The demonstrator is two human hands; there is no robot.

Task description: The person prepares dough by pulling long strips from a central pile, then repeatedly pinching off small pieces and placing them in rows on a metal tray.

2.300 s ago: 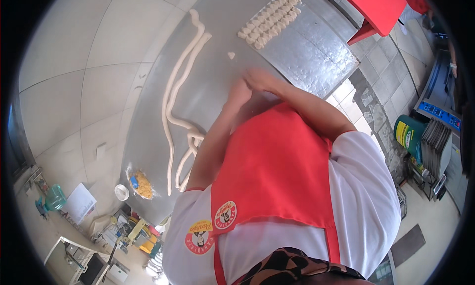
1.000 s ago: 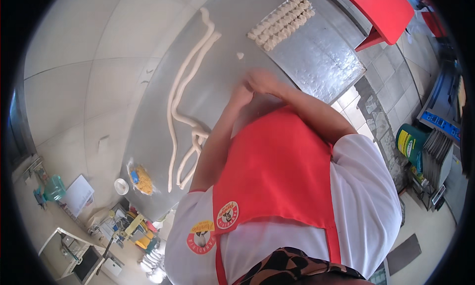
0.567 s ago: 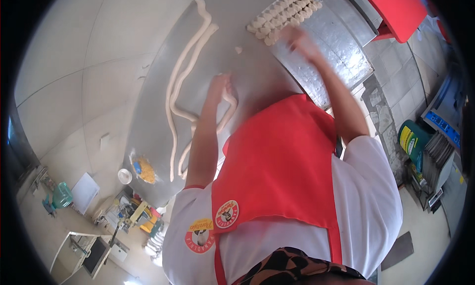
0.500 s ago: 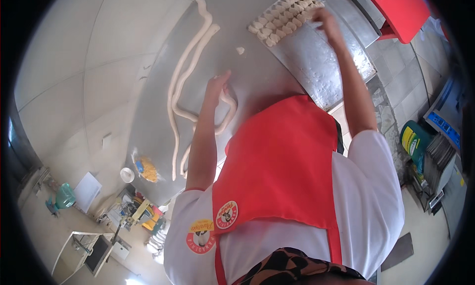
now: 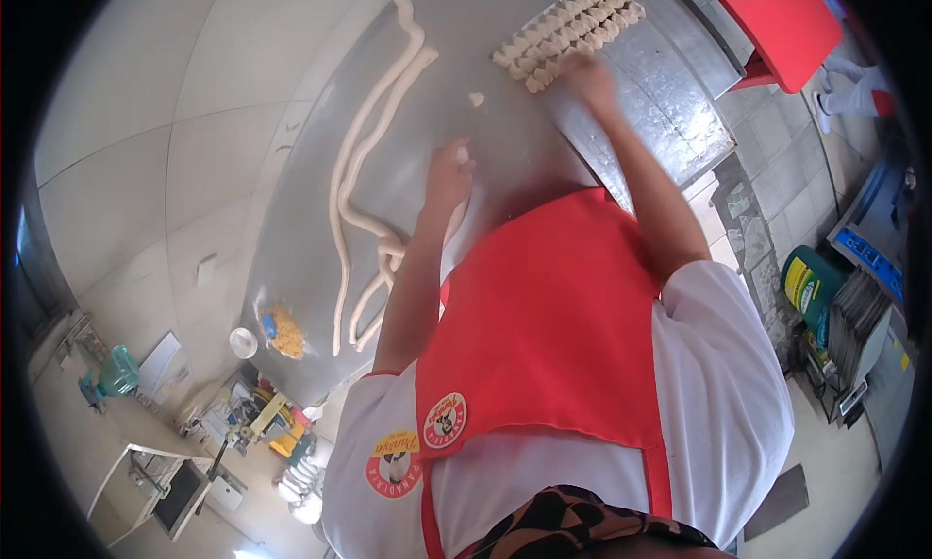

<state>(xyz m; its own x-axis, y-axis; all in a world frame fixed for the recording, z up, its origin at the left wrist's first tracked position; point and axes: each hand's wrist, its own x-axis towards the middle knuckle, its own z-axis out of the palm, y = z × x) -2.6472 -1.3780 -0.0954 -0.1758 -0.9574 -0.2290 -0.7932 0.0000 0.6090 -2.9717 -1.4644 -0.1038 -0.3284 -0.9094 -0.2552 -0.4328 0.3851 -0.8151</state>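
Note:
My left hand [image 5: 449, 177] is closed around the end of a dough rope [image 5: 456, 219], whose pale tip shows at the fingers. The rest of that rope runs back under my left forearm. More long dough ropes [image 5: 361, 136] lie curved on the metal table to the left. My right hand [image 5: 590, 81], blurred by motion, is over the near edge of a metal tray [image 5: 660, 102], beside tight rows of small dough pieces [image 5: 573, 25]. Whether it holds anything is not visible. One loose dough bit [image 5: 476, 100] lies on the table between my hands.
A yellow crumbly heap [image 5: 285, 334] with a blue item and a white bowl [image 5: 243, 342] are at the table's left end. A red table or stool [image 5: 777, 25] stands beyond the tray. Another person's leg [image 5: 852, 95] shows at far right.
My right hand has moved left and nearer, along the near side of the dough rows. My left hand has shifted slightly right, with the dough rope's end in it.

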